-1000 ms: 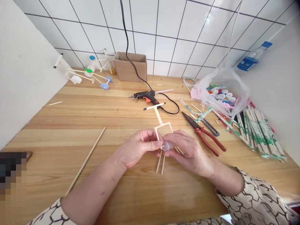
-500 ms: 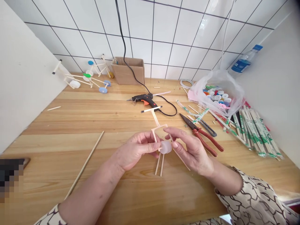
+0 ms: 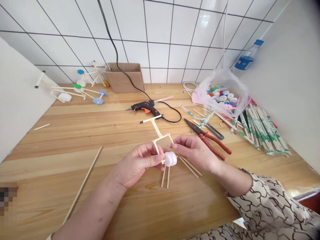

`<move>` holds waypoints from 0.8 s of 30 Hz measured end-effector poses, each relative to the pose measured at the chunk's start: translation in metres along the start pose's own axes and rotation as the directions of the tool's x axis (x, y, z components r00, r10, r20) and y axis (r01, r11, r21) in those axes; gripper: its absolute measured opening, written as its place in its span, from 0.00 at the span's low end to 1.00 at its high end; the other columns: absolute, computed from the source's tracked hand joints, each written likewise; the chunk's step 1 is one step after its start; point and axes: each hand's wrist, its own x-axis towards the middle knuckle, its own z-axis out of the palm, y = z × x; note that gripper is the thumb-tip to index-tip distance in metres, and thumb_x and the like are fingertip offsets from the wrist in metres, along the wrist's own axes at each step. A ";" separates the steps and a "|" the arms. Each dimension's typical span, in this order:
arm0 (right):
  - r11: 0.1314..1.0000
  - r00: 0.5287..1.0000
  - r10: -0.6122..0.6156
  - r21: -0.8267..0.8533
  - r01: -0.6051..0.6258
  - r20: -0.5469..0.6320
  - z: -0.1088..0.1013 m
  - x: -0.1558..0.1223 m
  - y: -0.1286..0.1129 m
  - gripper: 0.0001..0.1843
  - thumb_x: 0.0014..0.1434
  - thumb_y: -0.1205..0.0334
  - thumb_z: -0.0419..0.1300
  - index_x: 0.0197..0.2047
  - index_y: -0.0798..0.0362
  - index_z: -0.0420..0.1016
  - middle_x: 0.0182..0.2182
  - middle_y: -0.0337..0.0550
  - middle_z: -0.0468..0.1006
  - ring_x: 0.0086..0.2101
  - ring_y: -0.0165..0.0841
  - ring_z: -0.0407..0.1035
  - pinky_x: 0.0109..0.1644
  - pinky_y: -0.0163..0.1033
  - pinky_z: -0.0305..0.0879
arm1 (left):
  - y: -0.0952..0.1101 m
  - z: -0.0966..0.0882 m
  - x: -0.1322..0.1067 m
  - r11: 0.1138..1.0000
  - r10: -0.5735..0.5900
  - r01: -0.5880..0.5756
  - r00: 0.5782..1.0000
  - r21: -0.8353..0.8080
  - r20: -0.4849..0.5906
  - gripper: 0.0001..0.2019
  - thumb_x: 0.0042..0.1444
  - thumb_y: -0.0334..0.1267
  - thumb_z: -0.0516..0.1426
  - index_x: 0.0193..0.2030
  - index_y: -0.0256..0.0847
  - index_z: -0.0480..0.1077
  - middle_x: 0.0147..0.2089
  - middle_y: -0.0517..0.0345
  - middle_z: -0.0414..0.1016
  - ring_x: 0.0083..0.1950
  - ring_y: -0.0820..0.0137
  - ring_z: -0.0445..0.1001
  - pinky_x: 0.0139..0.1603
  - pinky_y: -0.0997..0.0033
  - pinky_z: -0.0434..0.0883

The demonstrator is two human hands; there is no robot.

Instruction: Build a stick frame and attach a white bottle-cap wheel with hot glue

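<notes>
A small fork-shaped frame point(image 3: 162, 137) of glued wooden sticks, with a dark-tipped crossbar at its far end, is held up between my hands. My left hand point(image 3: 141, 161) pinches its left prong between thumb and fingers. At that prong's near end sits a white wheel point(image 3: 170, 159) that looks like joined bottle caps, beside my left thumb. With thumb and index finger, my right hand point(image 3: 196, 151) closes on the right prong, whose lower end is hidden by the fingers. Below the hands, thin sticks point(image 3: 168, 178) show in pairs.
A black glue gun point(image 3: 147, 108) lies behind the frame. Red-handled pliers point(image 3: 210, 141) and a utility knife point(image 3: 212, 129) are at right, near wrapped chopsticks point(image 3: 267, 130) and a bag of bottle caps point(image 3: 222, 95). Finished stick models point(image 3: 82, 88) stand back left by a cardboard box point(image 3: 127, 78).
My right fingers have come together on the right prong, where they were spread around it before. The wheel shows more fully. The whole view has shifted, so surroundings appear further left.
</notes>
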 end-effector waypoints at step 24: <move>1.000 0.999 0.003 0.013 -0.004 0.043 -0.010 0.004 0.001 0.11 0.52 0.56 0.59 0.27 0.56 0.67 0.20 0.32 0.61 0.22 0.24 0.52 0.25 0.33 0.48 | -0.008 0.006 0.005 0.872 0.161 -0.019 0.955 0.490 -0.250 0.08 0.49 0.39 0.60 0.33 0.37 0.71 0.28 0.60 0.72 0.31 0.71 0.70 0.35 0.70 0.68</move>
